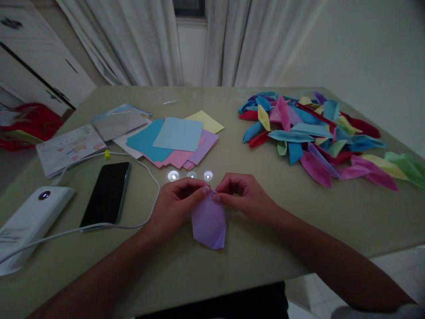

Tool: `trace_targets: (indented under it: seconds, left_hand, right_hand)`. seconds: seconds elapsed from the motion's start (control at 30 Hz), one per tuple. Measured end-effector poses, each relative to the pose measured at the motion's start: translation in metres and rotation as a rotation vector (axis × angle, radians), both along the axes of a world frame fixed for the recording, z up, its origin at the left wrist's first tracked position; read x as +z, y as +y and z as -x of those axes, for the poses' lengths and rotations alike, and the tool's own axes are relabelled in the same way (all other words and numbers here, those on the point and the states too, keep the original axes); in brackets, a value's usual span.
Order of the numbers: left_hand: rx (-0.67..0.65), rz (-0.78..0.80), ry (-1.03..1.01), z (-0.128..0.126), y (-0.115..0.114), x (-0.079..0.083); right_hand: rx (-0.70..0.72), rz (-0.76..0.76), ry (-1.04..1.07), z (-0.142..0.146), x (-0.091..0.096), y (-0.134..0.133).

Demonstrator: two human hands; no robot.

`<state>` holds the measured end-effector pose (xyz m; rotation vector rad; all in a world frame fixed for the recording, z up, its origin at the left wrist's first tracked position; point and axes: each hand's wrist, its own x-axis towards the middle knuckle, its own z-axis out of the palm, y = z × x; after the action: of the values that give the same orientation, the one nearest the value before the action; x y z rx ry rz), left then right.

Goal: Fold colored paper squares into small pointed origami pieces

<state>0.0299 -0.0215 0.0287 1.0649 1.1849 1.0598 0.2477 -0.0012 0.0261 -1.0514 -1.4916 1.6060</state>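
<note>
Between my hands is a purple sheet of paper (209, 223), partly folded, with its lower corners cut in by creases. My left hand (181, 199) pinches its top edge between thumb and fingers. At the same edge, slightly to the right, my right hand (244, 195) pinches the paper too, thumb in front. The two thumbs nearly meet at the top, and the fingertips behind the paper are hidden. Just beyond my hands lies a fanned stack of coloured paper squares (179, 135), with light blue uppermost.
At the right back spreads a pile of folded paper pieces (308, 128) in many colours. On the left lie a black phone (106, 195), a white power bank (36, 221), a looping white cable (154, 199) and printed paper packets (71, 148). Curtains (139, 42) hang behind the table (265, 257).
</note>
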Motion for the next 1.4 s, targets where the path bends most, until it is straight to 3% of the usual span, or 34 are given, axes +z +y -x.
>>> trace_targets:
  seconds: [0.33,0.53,0.97,1.4]
  left_hand:
    - [0.003,0.002,-0.035,0.001,0.0,-0.003]
    - [-0.004,0.006,-0.046,0.0,0.001,0.001]
    - [-0.022,0.002,-0.039,0.001,0.0,-0.002]
    - [-0.09,-0.037,-0.018,0.0,-0.002,-0.005]
  right_hand:
    - [0.097,0.281,0.165,-0.003,0.001,0.007]
    - [0.127,0.404,0.152,-0.007,-0.002,0.008]
    - [0.111,0.339,0.114,-0.004,0.008,0.007]
    - [0.117,0.166,0.002,-0.003,-0.001,0.005]
